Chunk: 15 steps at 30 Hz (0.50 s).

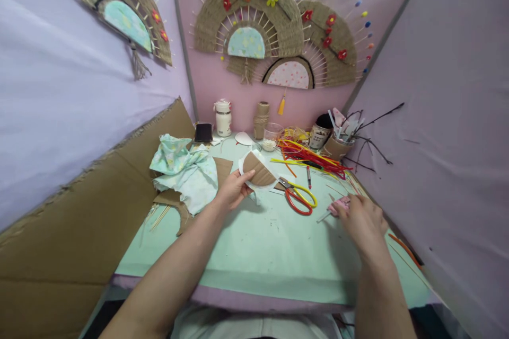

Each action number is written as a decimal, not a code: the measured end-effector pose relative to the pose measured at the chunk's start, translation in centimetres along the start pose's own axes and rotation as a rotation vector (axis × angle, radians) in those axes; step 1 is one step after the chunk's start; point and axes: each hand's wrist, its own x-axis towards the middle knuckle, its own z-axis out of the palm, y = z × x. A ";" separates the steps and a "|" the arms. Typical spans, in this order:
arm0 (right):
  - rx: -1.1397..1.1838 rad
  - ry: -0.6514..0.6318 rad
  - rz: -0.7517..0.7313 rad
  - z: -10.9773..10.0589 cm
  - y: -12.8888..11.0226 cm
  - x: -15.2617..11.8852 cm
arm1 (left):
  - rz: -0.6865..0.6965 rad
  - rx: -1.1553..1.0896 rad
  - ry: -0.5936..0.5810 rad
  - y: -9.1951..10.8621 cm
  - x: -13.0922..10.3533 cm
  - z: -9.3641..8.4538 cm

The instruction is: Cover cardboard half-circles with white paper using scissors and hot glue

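Note:
My left hand [235, 188] pinches a half-round cardboard piece [260, 170] by its left side, thumb on top. Pale fabric wraps round the cardboard's edge, and its bare brown face is turned up. On the right of the table my right hand [363, 218] has its fingers closed over what looks like a pink glue gun [338, 205], with a translucent stick poking out to the left. Much of the glue gun is hidden by the hand. Scissors [299, 197] with red and yellow handles lie between my hands.
Crumpled floral fabric [185, 169] lies at left over cardboard scraps [185, 217]. Red and yellow pipe cleaners [314, 158], a twine spool [261, 119], a plastic cup [272, 135] and a white bottle [223, 117] stand or lie behind. Branches [377, 116] stick out at right. Decorated fans [248, 16] hang on the wall.

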 end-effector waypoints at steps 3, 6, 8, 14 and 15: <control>0.452 0.007 -0.361 -0.5 -3.9 1.3 | -0.017 -0.010 -0.052 0.1 -0.3 0.2; 0.951 -0.304 -0.617 0.4 -8.2 2.0 | -0.019 -0.034 -0.134 0.0 -0.6 0.4; 1.163 -0.448 -0.657 1.5 -10.4 1.8 | -0.024 -0.039 -0.179 -0.1 -0.8 0.5; 1.072 -0.460 -0.586 2.8 -11.9 -0.5 | -0.074 0.011 -0.242 -1.0 -1.2 1.1; 1.049 -0.369 -0.543 2.7 -11.7 -0.7 | -0.081 0.017 -0.245 -1.1 -1.3 1.3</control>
